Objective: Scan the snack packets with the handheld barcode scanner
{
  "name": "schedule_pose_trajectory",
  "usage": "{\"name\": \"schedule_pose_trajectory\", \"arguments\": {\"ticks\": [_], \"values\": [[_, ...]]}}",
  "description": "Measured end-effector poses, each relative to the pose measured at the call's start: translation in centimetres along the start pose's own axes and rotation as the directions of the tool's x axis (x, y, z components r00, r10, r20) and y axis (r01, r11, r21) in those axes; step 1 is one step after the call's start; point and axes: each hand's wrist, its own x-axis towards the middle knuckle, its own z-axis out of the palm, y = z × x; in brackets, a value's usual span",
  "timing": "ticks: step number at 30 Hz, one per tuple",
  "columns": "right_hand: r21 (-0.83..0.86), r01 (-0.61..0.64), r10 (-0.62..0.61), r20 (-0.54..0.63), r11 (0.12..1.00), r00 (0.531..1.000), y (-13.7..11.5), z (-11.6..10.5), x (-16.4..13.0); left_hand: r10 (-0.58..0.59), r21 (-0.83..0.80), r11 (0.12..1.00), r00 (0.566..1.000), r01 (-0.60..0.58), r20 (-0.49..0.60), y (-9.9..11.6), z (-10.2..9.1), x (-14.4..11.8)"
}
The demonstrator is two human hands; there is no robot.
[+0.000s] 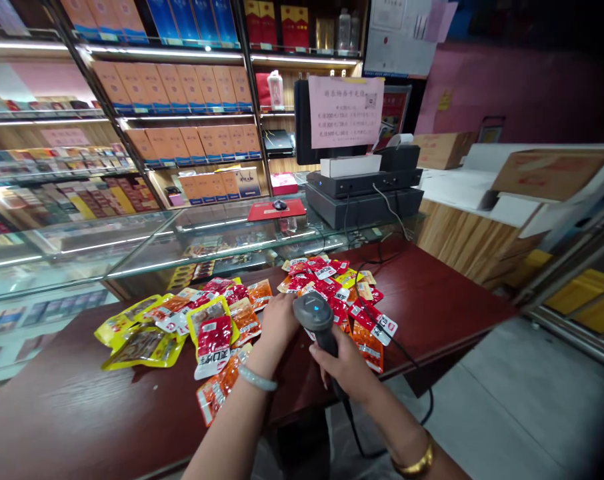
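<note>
Gold bangle (418, 465), one, on my right forearm. Right hand (351, 368), one: fingers wrapped around the handle of a black scanner (314, 313), a blue light on its head. Cable (432, 401), one: hangs from the handle, loops past the table edge, crosses the right heap. Left hand (281, 319), one (pale bracelet (257, 381) at the wrist): just beside the scanner head, fingertips hidden; how far open, or whether gripping anything, I cannot tell. Left heap (215, 345): red, orange and yellow packets. Right heap (327, 285): similar packets, beyond the scanner. Dark red table (77, 407), under both. Farther off: glass counter (147, 248), mouse (281, 205) on red mat (258, 211), black monitor (303, 127) bearing a pink sheet (345, 113).
</note>
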Motion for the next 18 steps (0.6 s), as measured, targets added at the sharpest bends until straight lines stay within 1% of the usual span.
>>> {"name": "schedule_pose_trajectory", "arguments": {"ticks": [3, 4, 7, 9, 11, 13, 15, 16, 18], "values": [[0.024, -0.027, 0.027, -0.002, 0.999, 1.000, -0.3, -0.9, -0.3, 0.025, 0.159, 0.987, 1.000, -0.025, 0.004, 1.7, 1.4, 1.3], [0.025, -0.024, 0.024, -0.005, 0.999, 1.000, -0.4, -1.1, -0.4, 0.016, 0.187, 0.982, 1.000, -0.014, -0.014, 2.1, 1.7, 1.7], [0.030, 0.000, 0.001, -0.035, 1.000, 0.999, -0.2, -1.6, -0.6, -0.006, 0.225, 0.974, 1.000, 0.011, -0.023, 3.5, 2.5, 3.0], [0.041, 0.003, -0.001, -0.047, 0.999, 0.999, 0.1, -1.9, -0.7, -0.023, 0.241, 0.970, 1.000, 0.022, 0.001, 4.1, 2.7, 3.7], [0.042, 0.000, 0.002, -0.047, 0.999, 0.999, 0.4, -2.2, -0.7, -0.052, 0.218, 0.975, 0.998, 0.045, 0.027, 4.4, 2.5, 4.0], [0.035, 0.008, -0.007, -0.042, 0.999, 0.999, 0.4, -2.4, -0.6, -0.086, 0.116, 0.990, 0.995, 0.080, 0.046, 4.2, 2.3, 4.0], [0.038, 0.023, -0.021, -0.043, 0.999, 0.999, 0.4, -2.5, -0.6, -0.123, -0.064, 0.990, 0.992, 0.125, 0.039, 3.4, 2.3, 3.5], [0.046, 0.029, -0.027, -0.044, 0.999, 0.999, 0.3, -2.4, -0.6, -0.142, -0.174, 0.974, 0.990, 0.144, 0.023, 2.7, 2.4, 3.1], [0.069, 0.034, -0.031, -0.045, 0.997, 0.998, 0.1, -2.2, -0.6, -0.186, -0.390, 0.906, 0.982, 0.165, -0.017, 1.2, 2.6, 2.0]]}}
